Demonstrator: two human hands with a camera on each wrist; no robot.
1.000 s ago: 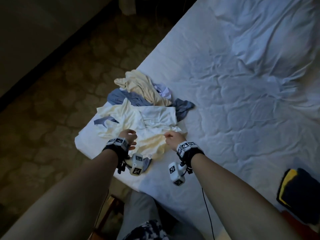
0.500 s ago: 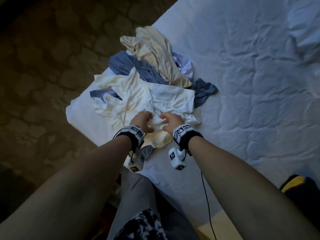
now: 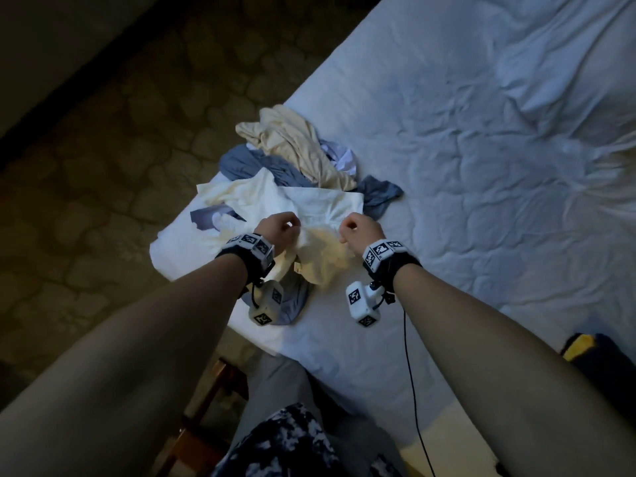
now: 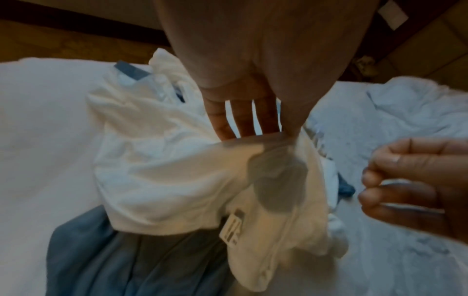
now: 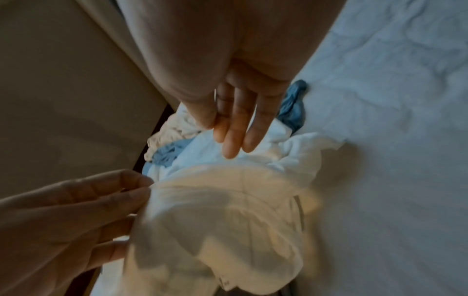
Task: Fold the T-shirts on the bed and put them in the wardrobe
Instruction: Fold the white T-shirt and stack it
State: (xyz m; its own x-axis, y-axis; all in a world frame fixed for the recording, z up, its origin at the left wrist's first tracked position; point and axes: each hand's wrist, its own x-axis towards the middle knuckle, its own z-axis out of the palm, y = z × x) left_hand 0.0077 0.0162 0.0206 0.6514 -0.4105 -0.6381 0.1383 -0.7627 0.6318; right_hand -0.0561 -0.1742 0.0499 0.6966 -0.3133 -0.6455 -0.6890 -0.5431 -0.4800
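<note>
My left hand (image 3: pixel 278 231) pinches the cream shirt's (image 3: pixel 320 259) edge; my right hand (image 3: pixel 359 232) is clenched beside it, empty, so I can spread it at the bed's (image 3: pixel 481 166) near-left corner.

You look down on a dim bedroom where a bed (image 3: pixel 481 166), its pale sheet (image 3: pixel 447 235) rumpled and creased, fills the right side. Left of the bed, a dark floor (image 3: pixel 103 201) of irregular stone-like tiles runs to a shadowed wall (image 3: pixel 51 46). Light falls unevenly across the bed.
</note>
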